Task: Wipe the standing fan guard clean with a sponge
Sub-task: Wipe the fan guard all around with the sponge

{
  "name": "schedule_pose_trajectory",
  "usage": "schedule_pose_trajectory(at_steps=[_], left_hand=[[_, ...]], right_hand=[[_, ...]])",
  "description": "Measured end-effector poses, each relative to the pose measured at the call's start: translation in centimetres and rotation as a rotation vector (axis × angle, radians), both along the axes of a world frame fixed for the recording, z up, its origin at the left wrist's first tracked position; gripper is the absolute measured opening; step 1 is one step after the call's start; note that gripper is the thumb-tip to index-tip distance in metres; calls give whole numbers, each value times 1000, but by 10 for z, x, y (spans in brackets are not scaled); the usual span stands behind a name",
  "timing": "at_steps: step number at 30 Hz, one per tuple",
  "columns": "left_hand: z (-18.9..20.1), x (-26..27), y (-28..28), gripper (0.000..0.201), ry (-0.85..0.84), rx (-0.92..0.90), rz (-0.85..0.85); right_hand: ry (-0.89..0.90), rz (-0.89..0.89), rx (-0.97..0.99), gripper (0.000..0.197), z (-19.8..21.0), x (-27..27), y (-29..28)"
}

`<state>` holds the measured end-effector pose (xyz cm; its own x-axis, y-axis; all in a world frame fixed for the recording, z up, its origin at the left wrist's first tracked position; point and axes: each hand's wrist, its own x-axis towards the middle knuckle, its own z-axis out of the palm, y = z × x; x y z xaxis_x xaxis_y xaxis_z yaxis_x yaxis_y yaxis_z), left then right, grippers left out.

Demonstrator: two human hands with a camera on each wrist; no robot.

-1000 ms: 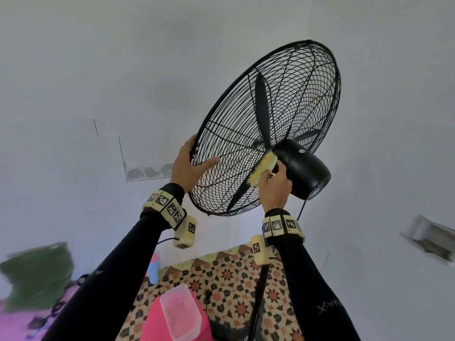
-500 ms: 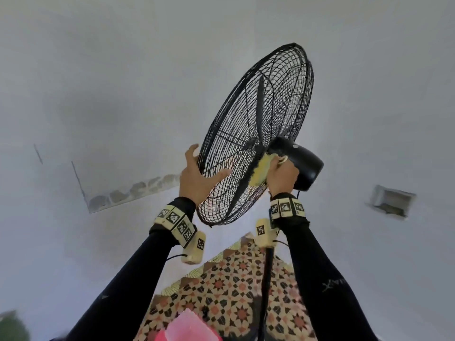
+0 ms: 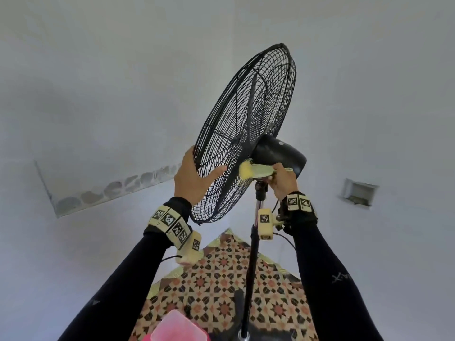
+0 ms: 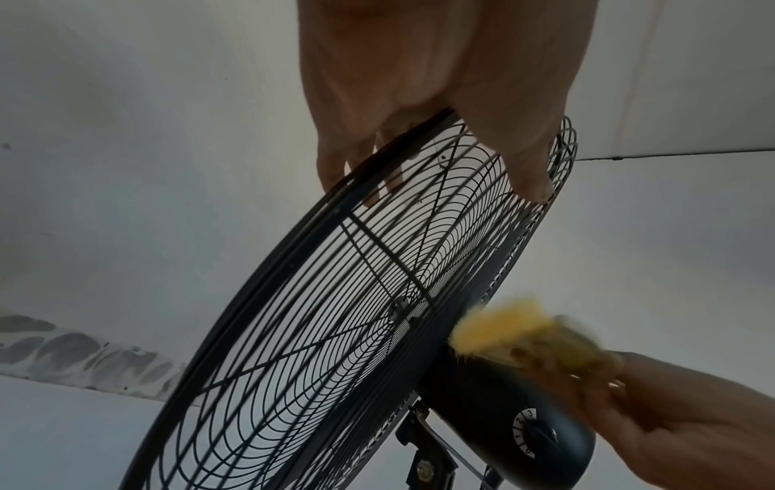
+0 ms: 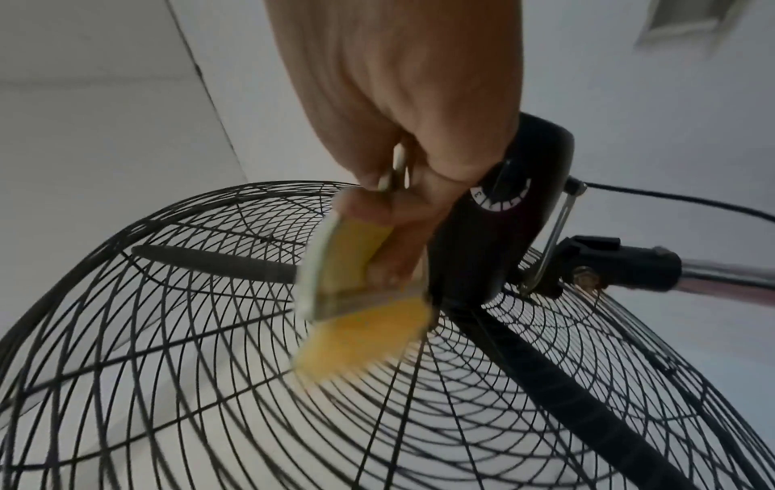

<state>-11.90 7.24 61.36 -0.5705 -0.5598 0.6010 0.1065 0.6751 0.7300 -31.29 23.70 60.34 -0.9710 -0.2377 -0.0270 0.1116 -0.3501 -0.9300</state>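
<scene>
The black wire guard [image 3: 243,134] is seen nearly edge-on, tilted, at the top of the pole [image 3: 250,274]. Its lower left rim is gripped by the left hand [image 3: 194,178], the thumb laid across the rear wires and the fingers [image 4: 335,165] curled over the front of the rim. A yellow brush [image 3: 256,170], rather than a sponge, is pinched by its pale handle in the right hand [image 3: 283,180]. Its bristles are touching the guard's rear wires just beside the motor housing [image 3: 280,151], below the hub. A speed dial [image 4: 529,431] is seen on the housing. Below the guard, patterned floor tiles [image 3: 221,279] and a pink container [image 3: 177,328] are visible.
</scene>
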Motion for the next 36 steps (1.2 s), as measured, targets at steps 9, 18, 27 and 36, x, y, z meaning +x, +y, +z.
schedule_pose_trajectory(at_steps=[9, 18, 27, 36], left_hand=[[3, 3, 3, 92, -3, 24, 24], [7, 2, 8, 94, -42, 43, 30], [6, 2, 9, 90, -58, 31, 14], [4, 5, 4, 91, -55, 41, 0]], right_hand=[[-18, 47, -31, 13, -14, 1, -10], [-83, -14, -250, 28, -21, 14, -18], [-95, 2, -277, 29, -31, 15, -5], [-143, 70, -263, 8, -38, 38, -8]])
